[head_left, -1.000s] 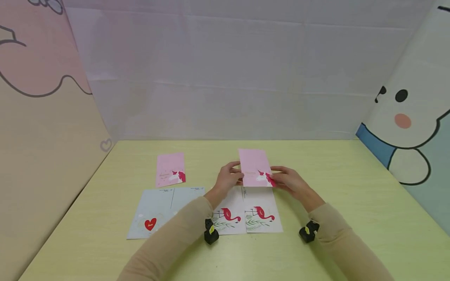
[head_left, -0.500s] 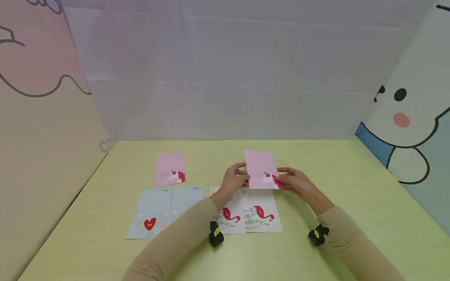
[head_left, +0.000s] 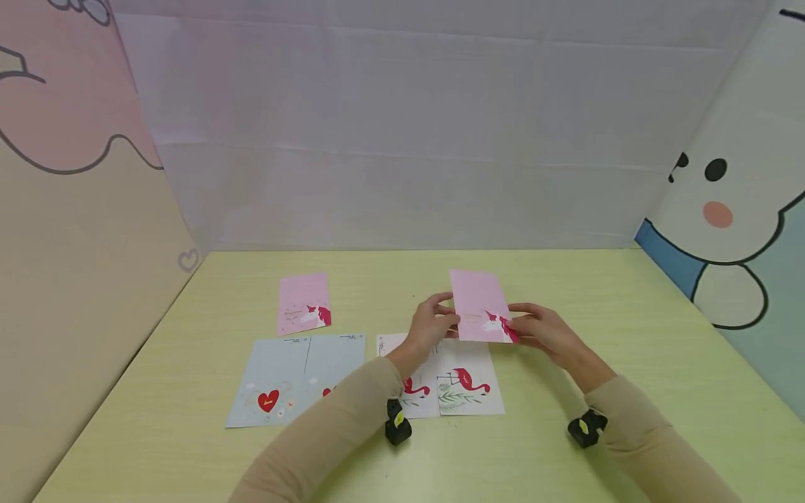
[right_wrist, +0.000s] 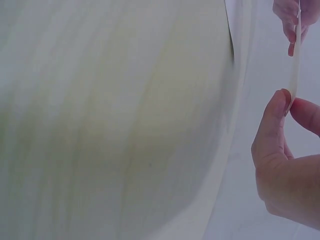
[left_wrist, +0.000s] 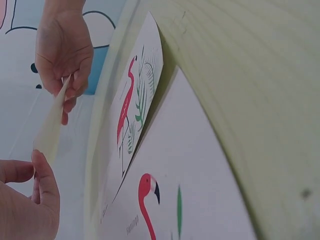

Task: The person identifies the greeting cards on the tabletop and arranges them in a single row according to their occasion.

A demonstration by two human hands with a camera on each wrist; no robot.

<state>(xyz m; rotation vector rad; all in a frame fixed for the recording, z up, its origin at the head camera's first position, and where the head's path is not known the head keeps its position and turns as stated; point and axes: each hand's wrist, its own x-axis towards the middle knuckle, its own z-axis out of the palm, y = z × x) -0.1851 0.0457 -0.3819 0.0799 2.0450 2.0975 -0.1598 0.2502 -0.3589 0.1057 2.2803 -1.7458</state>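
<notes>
Between both hands a pink unicorn card is held above the table, tilted. My left hand pinches its left edge; my right hand pinches its lower right edge. Seen edge-on in the left wrist view, the same card spans from one hand to the other. Below it lie two white flamingo cards side by side, the right flamingo card in plainer sight. The left flamingo card is partly hidden by my left hand and sleeve.
A second pink unicorn card lies at the back left of the yellowish table. In front of it are two pale blue heart cards side by side, the left heart card fully seen, the other partly behind my left sleeve. A white sheet backs the table.
Both hands have moved to the right with the pink unicorn card between them. It has also come slightly nearer and tilted a little. The cards on the table have stayed in place.
</notes>
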